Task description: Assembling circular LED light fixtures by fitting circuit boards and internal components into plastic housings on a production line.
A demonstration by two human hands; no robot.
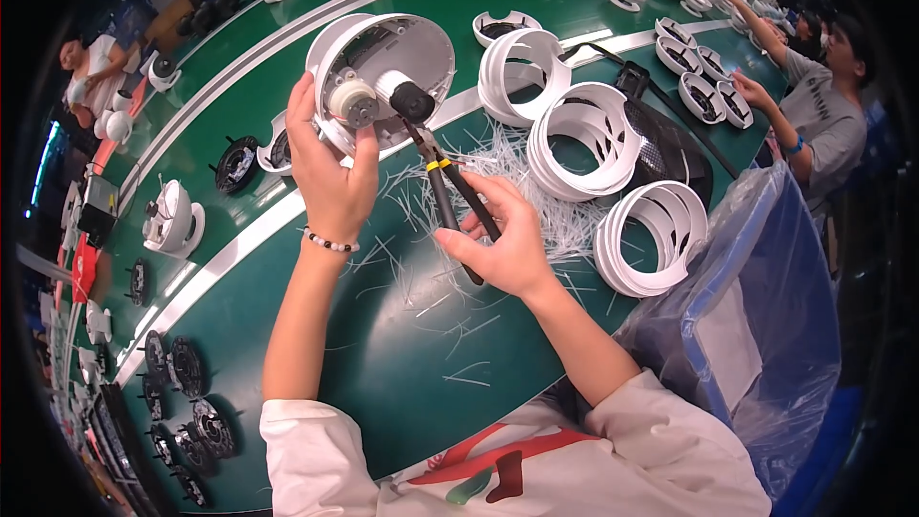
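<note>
My left hand is closed around the rim of a round white plastic housing, tilted so that its hollow inside shows. In the housing are a cream-coloured motor and a white cylinder with a black end. My right hand grips cutting pliers with black handles and yellow bands. Their jaws reach up to the black end inside the housing; whether they close on anything is too small to tell. Below and right of the housing lies a pile of thin whitish plastic strips.
Stacks of white rings stand right of the pile, near a bin with a clear liner. Black round parts lie at lower left. White assemblies rest on the green belt. A co-worker reaches in at right.
</note>
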